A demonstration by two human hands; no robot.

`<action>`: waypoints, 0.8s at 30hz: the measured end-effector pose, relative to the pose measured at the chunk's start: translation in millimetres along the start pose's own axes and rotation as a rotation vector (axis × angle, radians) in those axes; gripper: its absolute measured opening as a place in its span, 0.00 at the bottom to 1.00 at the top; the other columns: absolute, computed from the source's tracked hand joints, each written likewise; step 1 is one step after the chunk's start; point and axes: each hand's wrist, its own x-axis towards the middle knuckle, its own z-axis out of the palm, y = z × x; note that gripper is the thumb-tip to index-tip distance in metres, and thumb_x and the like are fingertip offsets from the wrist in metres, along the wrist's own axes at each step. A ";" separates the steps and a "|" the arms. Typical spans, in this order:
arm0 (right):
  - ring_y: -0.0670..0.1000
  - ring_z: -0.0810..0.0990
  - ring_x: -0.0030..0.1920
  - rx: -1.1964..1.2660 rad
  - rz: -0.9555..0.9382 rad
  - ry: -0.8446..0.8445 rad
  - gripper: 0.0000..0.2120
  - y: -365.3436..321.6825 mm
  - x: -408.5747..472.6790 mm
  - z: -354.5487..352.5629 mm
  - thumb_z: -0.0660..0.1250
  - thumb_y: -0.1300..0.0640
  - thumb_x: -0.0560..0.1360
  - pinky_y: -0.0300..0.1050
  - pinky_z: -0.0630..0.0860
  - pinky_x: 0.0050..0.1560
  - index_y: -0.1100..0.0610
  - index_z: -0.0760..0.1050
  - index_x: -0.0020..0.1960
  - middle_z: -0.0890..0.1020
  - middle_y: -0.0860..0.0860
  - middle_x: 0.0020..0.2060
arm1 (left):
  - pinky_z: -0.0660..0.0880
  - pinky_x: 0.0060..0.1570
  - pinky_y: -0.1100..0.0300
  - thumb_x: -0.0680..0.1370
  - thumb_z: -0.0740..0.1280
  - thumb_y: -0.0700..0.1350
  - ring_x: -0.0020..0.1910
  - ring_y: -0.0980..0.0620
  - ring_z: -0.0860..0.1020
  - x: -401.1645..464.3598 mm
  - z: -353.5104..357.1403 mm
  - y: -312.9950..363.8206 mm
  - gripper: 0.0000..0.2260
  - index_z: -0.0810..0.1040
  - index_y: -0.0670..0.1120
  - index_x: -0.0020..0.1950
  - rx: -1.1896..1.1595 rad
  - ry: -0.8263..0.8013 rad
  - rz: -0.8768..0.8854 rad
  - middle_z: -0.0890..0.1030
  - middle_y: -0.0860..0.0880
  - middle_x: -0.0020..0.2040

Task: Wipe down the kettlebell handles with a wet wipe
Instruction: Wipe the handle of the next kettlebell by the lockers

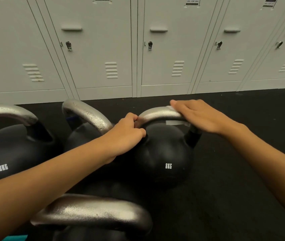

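Note:
A black 8KG kettlebell point(166, 159) with a silver handle point(157, 113) stands on the dark floor at the centre. My left hand point(127, 133) grips the left end of that handle, fingers curled round it. My right hand point(197, 115) wraps over the handle's right side and holds a white wet wipe point(175, 122) against the metal; a strip of the wipe shows under the handle and at my fingertips. The rest of the wipe is hidden beneath my palm.
Three more kettlebells stand close by: one at the far left point(11, 153), one behind my left forearm with a wet-looking handle point(87, 113), and one nearest me point(93, 214). Grey lockers point(138, 49) line the wall behind. Dark floor point(242, 171) stretches to the right.

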 end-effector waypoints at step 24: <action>0.58 0.69 0.71 -0.361 -0.419 0.622 0.23 41.3 -20.1 65.4 0.63 0.56 0.81 0.56 0.65 0.71 0.52 0.66 0.75 0.72 0.57 0.70 | 0.69 0.57 0.57 0.76 0.68 0.51 0.57 0.52 0.72 -4.4 1.9 1.2 0.27 0.62 0.49 0.71 0.318 -0.060 0.079 0.67 0.51 0.62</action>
